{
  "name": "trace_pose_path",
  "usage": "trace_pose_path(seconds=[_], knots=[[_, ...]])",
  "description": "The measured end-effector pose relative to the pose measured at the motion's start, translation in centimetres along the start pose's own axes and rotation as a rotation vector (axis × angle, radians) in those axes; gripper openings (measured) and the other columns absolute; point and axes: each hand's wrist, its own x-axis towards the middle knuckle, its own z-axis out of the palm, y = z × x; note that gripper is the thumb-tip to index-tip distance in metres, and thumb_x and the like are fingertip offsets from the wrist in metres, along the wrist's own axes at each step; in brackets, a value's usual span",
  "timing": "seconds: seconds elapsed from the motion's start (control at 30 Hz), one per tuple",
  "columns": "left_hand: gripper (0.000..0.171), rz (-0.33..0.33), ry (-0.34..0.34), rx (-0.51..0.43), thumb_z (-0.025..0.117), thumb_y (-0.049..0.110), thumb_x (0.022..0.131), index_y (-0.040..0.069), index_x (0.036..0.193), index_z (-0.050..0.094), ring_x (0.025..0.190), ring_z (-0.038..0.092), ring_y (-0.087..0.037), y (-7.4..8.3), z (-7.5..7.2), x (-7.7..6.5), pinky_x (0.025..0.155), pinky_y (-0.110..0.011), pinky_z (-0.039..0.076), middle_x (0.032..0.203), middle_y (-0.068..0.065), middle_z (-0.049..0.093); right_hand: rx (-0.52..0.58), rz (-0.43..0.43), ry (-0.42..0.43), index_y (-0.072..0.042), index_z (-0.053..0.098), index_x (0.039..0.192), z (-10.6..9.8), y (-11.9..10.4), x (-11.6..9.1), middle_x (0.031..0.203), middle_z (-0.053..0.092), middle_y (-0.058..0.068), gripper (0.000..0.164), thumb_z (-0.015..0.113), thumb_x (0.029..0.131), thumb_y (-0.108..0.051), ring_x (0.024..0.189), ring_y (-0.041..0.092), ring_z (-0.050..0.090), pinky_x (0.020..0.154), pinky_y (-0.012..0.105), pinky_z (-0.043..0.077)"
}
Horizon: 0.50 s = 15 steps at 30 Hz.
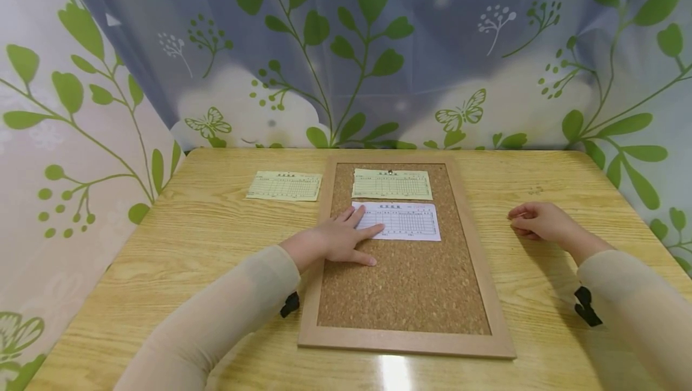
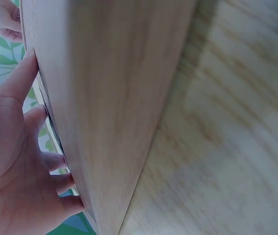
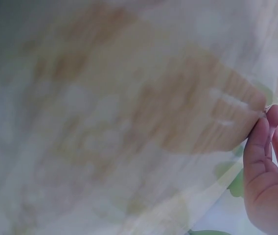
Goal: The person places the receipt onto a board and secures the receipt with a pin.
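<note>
Only the head view shows the white slip (image 1: 413, 223) beneath spread left fingers (image 1: 372, 232); right fingers' (image 1: 524, 223) grip is unclear.

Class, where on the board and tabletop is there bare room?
Bare: lower cork, below the white slip; tabletop left of the left sleeve; tabletop between the board's right frame and the right sleeve. Crowded: upper cork, with the white slip, a yellow slip and the left hand.

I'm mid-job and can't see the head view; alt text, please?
A person's left hand rests, fingers spread, across a white printed slip and the framed corkboard beneath, just below a yellow slip. The right hand, fingers curled, is near tiny items on the wooden table to the right. A second yellow slip lies left of the corkboard.
</note>
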Motion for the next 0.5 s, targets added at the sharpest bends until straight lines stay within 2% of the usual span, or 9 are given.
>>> trace_pose_path(seconds=[0.2,0.5], knots=[[0.074,0.002,0.0,-0.003,0.042,0.064,0.088,0.038,0.149,0.009,0.14,-0.007,-0.033,0.01,0.03,-0.02,0.11,-0.051,0.007,0.154,-0.013,-0.011,0.016,-0.004,-0.013,0.019,0.041,0.126,-0.18,0.29,0.14,0.091,0.064,0.005,0.043,0.05,0.097,-0.01,0.073,0.009,0.058,0.063,0.027,0.05],[0.074,0.0,0.0,-0.011,0.042,0.064,0.087,0.039,0.149,0.009,0.14,-0.008,-0.031,-0.05,0.03,0.0,0.11,-0.051,0.007,0.154,-0.012,-0.011,0.005,0.004,-0.01,0.016,0.046,0.122,0.0,0.25,0.32,0.087,0.064,0.002,0.037,0.051,0.096,-0.01,0.071,0.009,0.055,0.062,0.027,0.049]])
